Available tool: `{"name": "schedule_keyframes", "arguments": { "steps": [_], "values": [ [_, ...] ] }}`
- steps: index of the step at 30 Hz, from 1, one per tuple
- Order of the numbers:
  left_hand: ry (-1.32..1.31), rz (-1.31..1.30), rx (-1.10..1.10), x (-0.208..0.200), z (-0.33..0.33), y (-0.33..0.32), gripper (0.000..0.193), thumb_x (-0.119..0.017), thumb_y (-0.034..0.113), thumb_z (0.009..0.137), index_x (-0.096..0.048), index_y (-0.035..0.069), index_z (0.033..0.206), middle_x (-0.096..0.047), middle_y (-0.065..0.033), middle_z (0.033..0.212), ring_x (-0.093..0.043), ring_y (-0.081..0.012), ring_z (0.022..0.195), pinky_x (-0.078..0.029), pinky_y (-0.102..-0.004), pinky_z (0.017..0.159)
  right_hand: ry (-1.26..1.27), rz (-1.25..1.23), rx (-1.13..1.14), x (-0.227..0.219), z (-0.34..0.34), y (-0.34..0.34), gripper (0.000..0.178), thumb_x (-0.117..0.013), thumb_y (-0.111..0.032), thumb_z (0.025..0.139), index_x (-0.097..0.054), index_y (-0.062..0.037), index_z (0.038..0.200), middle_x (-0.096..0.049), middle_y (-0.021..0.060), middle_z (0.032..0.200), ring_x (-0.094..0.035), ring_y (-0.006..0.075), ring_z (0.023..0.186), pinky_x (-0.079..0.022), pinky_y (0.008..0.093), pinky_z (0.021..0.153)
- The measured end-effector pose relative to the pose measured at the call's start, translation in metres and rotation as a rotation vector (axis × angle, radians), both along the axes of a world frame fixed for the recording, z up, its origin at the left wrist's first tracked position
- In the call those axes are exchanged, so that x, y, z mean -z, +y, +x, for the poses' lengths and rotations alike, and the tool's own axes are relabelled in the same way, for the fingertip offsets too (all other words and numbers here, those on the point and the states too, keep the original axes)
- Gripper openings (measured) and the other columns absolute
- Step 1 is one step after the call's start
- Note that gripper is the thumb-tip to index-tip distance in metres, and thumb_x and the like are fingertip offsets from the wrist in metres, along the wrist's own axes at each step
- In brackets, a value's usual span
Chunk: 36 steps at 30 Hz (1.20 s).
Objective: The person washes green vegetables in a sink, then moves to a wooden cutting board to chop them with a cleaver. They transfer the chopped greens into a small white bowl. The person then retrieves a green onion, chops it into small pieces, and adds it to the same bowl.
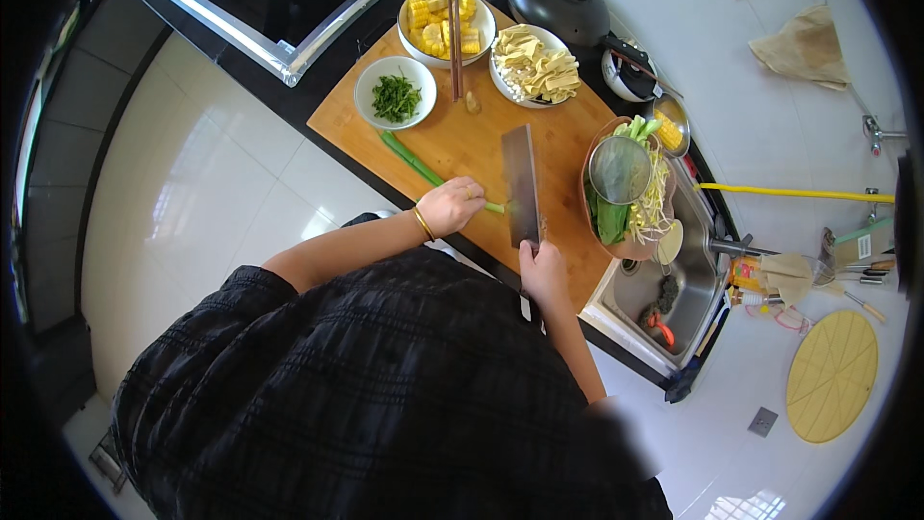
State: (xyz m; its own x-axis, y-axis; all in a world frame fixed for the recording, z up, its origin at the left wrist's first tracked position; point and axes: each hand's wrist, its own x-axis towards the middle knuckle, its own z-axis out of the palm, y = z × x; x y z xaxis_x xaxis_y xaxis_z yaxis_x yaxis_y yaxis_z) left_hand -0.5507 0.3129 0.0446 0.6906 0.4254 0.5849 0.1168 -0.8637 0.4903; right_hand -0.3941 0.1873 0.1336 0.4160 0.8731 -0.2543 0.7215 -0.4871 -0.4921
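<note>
Left hand (450, 206) clamped on green stalk (416, 163) mid-board, right hand (541, 265) gripping cleaver (522, 185) at its near tip; chopped greens in white bowl (396, 92) already, most of the stalk uncut.

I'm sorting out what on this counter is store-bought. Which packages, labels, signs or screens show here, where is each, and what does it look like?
Orange packet: right of the sink, by the tap; small, orange and yellow, its print too small to make out.
Green box: far right edge of the counter; rectangular, pale green with a small white label on its side.
No signs or screens are in view.
</note>
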Motion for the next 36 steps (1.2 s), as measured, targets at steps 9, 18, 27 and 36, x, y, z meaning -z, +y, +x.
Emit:
{"name": "schedule_keyframes", "arguments": {
  "steps": [9,18,27,36],
  "values": [
    [0.004,-0.01,-0.007,0.002,-0.001,-0.002,0.015,-0.057,0.005,0.066,-0.058,0.004,0.081,-0.053,-0.0068,0.083,-0.053,-0.0238,0.082,-0.045,-0.031,0.072,-0.06,-0.095,-0.032,0.0,-0.009,-0.005,0.033,-0.048,-0.025,0.083,-0.057,0.0055,0.073,-0.058,0.0268,0.073,-0.057,0.0419,0.071,-0.045,0.047,0.065],
    [-0.008,0.013,-0.003,0.004,0.001,-0.001,0.015,-0.058,0.005,0.065,-0.058,0.004,0.08,-0.053,-0.0063,0.083,-0.053,-0.0235,0.08,-0.045,-0.0311,0.071,0.109,-0.005,0.07,0.032,-0.006,0.012,0.031,-0.048,-0.022,0.085,-0.051,0.0047,0.069,-0.053,0.0168,0.055,-0.054,0.028,0.047,-0.042,0.0377,0.045],
    [0.596,0.166,-0.166,-0.048,0.004,-0.017,0.009,-0.051,0.015,0.071,-0.054,0.007,0.074,-0.053,-0.0044,0.08,-0.052,-0.0209,0.085,-0.042,-0.0308,0.071,0.405,0.078,0.311,0.016,0.004,-0.015,0.024,-0.051,-0.018,0.086,-0.046,0.0003,0.071,-0.045,0.0035,0.046,-0.044,0.0124,0.033,-0.036,0.0267,0.032],
    [0.198,0.081,-0.062,-0.093,0.011,-0.009,0.014,-0.054,0.015,0.074,-0.053,0.007,0.085,-0.052,-0.0068,0.085,-0.051,-0.0235,0.082,-0.044,-0.0334,0.07,0.361,0.094,0.288,0.018,0.017,-0.031,0.031,-0.051,-0.023,0.085,-0.053,0.0061,0.075,-0.05,0.0099,0.046,-0.052,0.0183,0.036,-0.04,0.0314,0.037]
  ]
}}
